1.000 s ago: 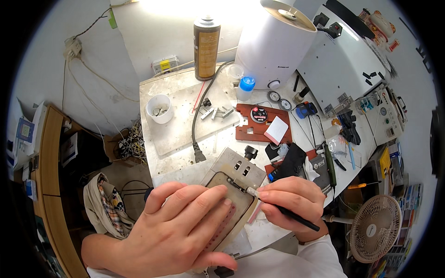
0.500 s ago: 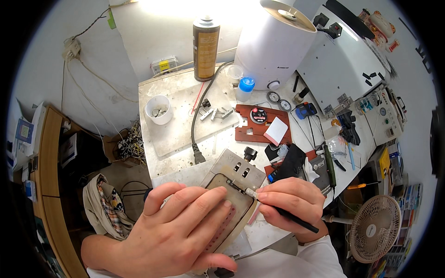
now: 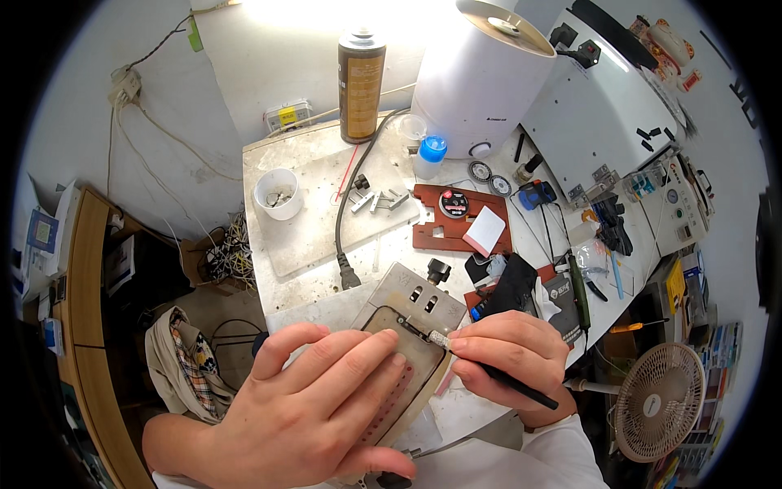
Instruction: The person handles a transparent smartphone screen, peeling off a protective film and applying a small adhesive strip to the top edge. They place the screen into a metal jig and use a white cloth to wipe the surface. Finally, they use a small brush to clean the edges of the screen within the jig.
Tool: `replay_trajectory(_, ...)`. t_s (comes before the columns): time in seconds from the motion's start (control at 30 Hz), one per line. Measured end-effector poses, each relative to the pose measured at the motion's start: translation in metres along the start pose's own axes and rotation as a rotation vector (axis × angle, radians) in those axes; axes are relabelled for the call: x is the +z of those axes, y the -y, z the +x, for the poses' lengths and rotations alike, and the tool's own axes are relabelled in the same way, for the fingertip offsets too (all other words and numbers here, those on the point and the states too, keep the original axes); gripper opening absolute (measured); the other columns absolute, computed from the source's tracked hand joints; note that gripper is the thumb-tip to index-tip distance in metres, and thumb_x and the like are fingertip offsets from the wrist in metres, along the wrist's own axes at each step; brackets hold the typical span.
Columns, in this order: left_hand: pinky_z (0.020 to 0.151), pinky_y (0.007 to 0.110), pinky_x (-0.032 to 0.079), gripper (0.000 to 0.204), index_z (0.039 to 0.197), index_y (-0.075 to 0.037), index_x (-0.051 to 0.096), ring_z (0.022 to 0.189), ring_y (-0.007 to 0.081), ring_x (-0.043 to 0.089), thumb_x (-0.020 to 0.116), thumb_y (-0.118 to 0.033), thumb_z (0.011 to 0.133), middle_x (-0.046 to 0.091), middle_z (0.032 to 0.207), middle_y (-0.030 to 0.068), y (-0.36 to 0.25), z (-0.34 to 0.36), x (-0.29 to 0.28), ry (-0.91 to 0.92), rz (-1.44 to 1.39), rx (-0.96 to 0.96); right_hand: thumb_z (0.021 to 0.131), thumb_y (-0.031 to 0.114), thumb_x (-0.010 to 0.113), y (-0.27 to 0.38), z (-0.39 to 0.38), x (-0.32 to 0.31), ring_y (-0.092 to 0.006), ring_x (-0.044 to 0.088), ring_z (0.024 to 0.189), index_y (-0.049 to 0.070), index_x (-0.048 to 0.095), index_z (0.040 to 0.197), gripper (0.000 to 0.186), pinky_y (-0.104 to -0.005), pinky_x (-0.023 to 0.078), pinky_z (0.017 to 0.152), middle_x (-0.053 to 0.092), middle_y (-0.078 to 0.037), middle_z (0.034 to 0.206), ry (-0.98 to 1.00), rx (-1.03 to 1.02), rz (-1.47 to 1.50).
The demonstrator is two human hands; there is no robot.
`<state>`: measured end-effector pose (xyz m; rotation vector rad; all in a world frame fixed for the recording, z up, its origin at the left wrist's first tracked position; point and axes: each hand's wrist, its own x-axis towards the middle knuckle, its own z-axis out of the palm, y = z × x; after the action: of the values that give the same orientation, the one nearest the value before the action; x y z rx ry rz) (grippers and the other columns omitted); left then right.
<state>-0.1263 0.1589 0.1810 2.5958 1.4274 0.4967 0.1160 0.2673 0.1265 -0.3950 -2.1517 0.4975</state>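
A metal holding plate [image 3: 405, 279] with slots and a black knob [image 3: 439, 270] lies tilted at the near edge of the bench. On it rests a phone-sized panel [image 3: 425, 373] with a dark line round its border and a row of reddish dots. My left hand [image 3: 314, 399] lies across the panel, fingers stretched out, fingertips near its upper edge. My right hand [image 3: 517, 350] pinches a craft knife [image 3: 521, 386] with a black handle and a knurled silver collar. Its tip meets a small dark strip at the panel's upper right; the exact contact is too small to tell.
Behind stand a spray can [image 3: 362, 90], a white humidifier-like appliance [image 3: 481, 90] and a blue-capped bottle [image 3: 431, 155]. A white cup [image 3: 279, 194] is at left, a power cord [image 3: 349, 273] ahead. A brown tray [image 3: 423, 236] and assorted tools lie right, with a fan [image 3: 658, 403] beyond.
Both hands stay almost where they were. My right hand and the knife have shifted very slightly to the left.
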Motion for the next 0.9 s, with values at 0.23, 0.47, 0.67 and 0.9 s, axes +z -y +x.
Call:
replay_trajectory(0.23,0.107,0.043,0.038,0.083,0.116,0.001,0.072,0.117,0.0263,0.063,0.060,-0.075,0.085,0.065,0.131,0.0152,-0.0011,-0.0015,-0.0015,0.013,0.034,0.003,0.075,0.002,0.083,-0.0024,-0.0004,0.0019,-0.0262,0.075,0.075,-0.001,0.076,0.100,0.026,-0.0322,0.060,0.063,0.076,-0.014,0.090,0.009,-0.031,0.011)
replay_trajectory(0.47,0.109,0.043,0.036,0.084,0.116,0.001,0.072,0.118,0.0262,0.062,0.059,-0.076,0.084,0.065,0.132,0.0150,-0.0018,-0.0022,-0.0011,0.013,0.047,0.006,0.075,0.001,0.082,-0.0030,-0.0013,0.0021,-0.0260,0.075,0.076,-0.001,0.075,0.100,0.026,-0.0328,0.060,0.065,0.077,-0.014,0.091,0.016,-0.026,-0.001)
replay_trajectory(0.67,0.109,0.044,0.035,0.084,0.116,0.001,0.073,0.119,0.0260,0.062,0.058,-0.076,0.085,0.065,0.133,0.0149,-0.0008,-0.0051,0.0015,0.003,0.031,-0.001,0.076,0.002,0.082,-0.0033,-0.0014,0.0026,-0.0261,0.075,0.076,-0.001,0.075,0.100,0.025,-0.0323,0.060,0.065,0.077,-0.014,0.091,0.010,-0.024,0.006)
replay_trajectory(0.9,0.110,0.044,0.034,0.085,0.117,0.001,0.072,0.119,0.0256,0.062,0.058,-0.076,0.085,0.065,0.134,0.0148,-0.0005,-0.0056,0.0019,0.005,0.028,-0.004,0.076,0.003,0.082,-0.0031,-0.0003,0.0029,-0.0260,0.075,0.076,-0.001,0.075,0.099,0.024,-0.0323,0.060,0.064,0.077,-0.014,0.090,0.011,-0.026,0.008)
